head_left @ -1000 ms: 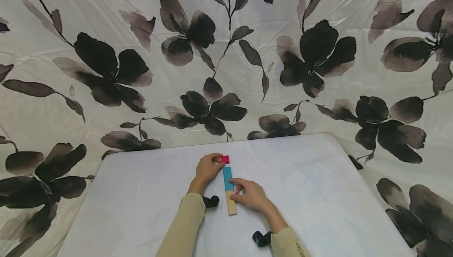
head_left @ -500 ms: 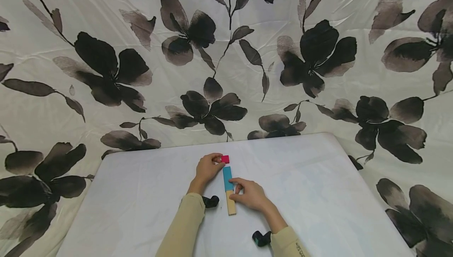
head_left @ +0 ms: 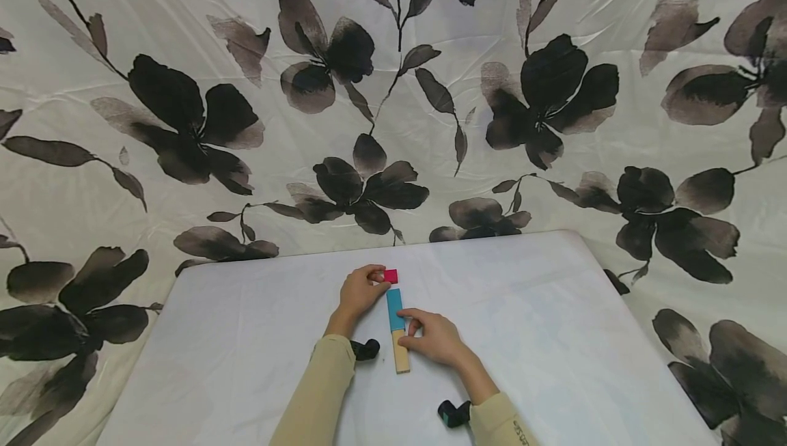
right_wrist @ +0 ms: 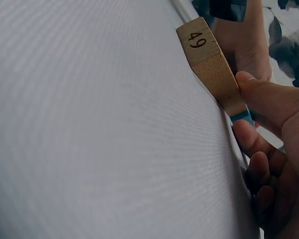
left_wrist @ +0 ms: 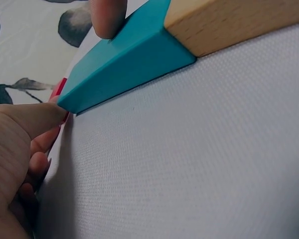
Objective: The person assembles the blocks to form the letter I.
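My left hand [head_left: 359, 291] pinches a small red block [head_left: 391, 276] between thumb and fingers, at the far end of a row. Nearer stands a blue block [head_left: 395, 302], a small gap away in the head view. It abuts a plain wooden block [head_left: 402, 362], whose end bears the printed number 49 in the right wrist view. My right hand [head_left: 438, 338] rests at the row's right side, its index fingertip on the blue block and its thumb on the wooden one. In the left wrist view, the left thumb [left_wrist: 45, 118] reaches the blue block's far corner and mostly hides the red block.
The blocks stand on a white-covered table [head_left: 553, 337]. Behind it hangs a pale cloth [head_left: 443, 145] with dark flower prints. Black wrist-worn devices sit at the left wrist [head_left: 367, 350] and the right wrist [head_left: 453, 414], close above the table.
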`<state>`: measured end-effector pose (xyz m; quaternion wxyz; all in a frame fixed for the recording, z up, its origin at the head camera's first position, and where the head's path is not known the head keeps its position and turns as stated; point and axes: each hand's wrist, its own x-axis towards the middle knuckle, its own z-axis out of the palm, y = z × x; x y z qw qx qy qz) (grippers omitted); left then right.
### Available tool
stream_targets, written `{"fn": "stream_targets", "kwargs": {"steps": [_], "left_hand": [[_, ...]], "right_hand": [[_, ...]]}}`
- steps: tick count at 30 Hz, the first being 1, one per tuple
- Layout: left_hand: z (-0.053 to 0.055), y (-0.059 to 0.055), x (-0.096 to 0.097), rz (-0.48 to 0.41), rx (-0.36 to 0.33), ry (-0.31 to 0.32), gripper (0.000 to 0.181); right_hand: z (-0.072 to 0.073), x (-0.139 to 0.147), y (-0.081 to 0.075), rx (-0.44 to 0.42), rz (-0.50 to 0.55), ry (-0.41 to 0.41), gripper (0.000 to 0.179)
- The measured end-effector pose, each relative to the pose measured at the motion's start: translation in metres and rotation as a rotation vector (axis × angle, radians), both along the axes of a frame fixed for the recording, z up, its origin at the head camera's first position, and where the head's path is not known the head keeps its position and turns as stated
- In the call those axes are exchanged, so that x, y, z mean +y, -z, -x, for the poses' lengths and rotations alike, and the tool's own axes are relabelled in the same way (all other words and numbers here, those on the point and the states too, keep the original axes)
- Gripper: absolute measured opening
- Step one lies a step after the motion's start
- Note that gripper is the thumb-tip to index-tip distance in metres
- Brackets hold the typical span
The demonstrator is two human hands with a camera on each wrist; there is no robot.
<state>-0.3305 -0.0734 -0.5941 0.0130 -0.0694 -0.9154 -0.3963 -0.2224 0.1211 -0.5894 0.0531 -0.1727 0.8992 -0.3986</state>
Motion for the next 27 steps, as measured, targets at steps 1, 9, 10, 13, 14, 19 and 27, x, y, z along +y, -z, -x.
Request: {"fn": "stream_targets", "kwargs": {"steps": [1,9,10,13,14,19,27], "left_hand": [[0.000,0.000,0.000,-0.005,0.001,0.000,0.039],[-0.001,-0.002,-0.002,-0.026,-0.015,0.001,0.040],[-0.001,-0.002,-0.003,-0.028,-0.014,0.004,0.039],[-0.003,-0.002,-0.005,-0.049,-0.015,0.016,0.038],[-0.003,-0.002,-0.005,-0.060,-0.014,0.019,0.037],[-0.005,-0.002,-0.010,-0.120,-0.012,0.031,0.033],[-0.011,-0.005,-0.015,-0.135,-0.021,0.040,0.030]], "right_hand": [[0.000,0.000,0.000,-0.001,0.001,0.001,0.047],[0.000,0.000,0.000,-0.015,0.003,0.003,0.047],[0.001,0.000,0.000,-0.016,0.002,0.004,0.047],[0.000,0.000,0.000,-0.018,0.001,0.006,0.046],[0.000,0.000,0.001,-0.019,0.001,0.006,0.046],[-0.001,-0.001,0.000,-0.020,-0.001,0.008,0.046],[0.000,-0.001,-0.001,-0.027,-0.006,0.006,0.047]]}}
